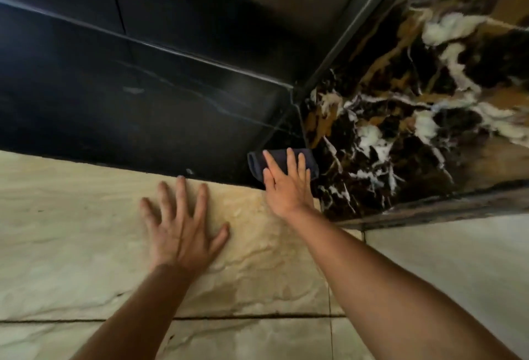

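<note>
A dark folded cloth (310, 159) lies against the black glossy surface (143, 107), close to the corner where that surface meets a marbled panel. My right hand (286, 185) presses flat on the cloth with straight fingers. My left hand (180, 222) rests flat with spread fingers on the cream stone surface (71, 245), to the left of the right hand. Most of the cloth is covered by my right hand.
A black, gold and white marbled panel (415, 102) fills the right side. A metal strip (357, 19) runs up along the corner. Grout lines (257, 316) cross the cream tiles below. A paler tile (458, 273) lies at the lower right.
</note>
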Motion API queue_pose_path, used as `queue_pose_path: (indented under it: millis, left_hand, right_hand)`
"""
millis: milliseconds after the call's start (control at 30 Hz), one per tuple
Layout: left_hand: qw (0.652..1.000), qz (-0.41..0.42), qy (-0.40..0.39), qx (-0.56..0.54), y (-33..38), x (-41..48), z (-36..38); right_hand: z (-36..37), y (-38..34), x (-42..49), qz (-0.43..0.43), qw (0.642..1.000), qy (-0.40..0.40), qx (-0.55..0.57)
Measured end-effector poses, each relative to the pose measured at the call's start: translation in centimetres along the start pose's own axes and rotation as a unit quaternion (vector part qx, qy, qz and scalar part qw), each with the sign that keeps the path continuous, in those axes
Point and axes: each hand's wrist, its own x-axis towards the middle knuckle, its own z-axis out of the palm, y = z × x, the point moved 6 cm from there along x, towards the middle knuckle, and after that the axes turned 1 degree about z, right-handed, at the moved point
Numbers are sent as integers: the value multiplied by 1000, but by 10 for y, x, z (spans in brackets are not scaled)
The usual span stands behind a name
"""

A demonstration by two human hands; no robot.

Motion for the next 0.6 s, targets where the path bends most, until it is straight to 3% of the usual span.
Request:
queue_pose_path:
  millis: [167, 300, 433, 600]
  left_hand:
    - [1000, -14, 15, 6, 5, 3, 1]
    - [999, -11, 28, 17, 4, 1, 1]
    - [999, -17, 33, 29, 6, 2, 0]
    - [999, -1, 52, 13, 5, 5, 4]
  right_hand:
    - [-24, -30, 110, 22, 1000, -4, 1]
    - [-26, -33, 125, 19, 1000, -10, -17]
    - [-18, -17, 47, -36, 999, 35, -12]
    - [19, 9, -93, -17, 999, 39, -16]
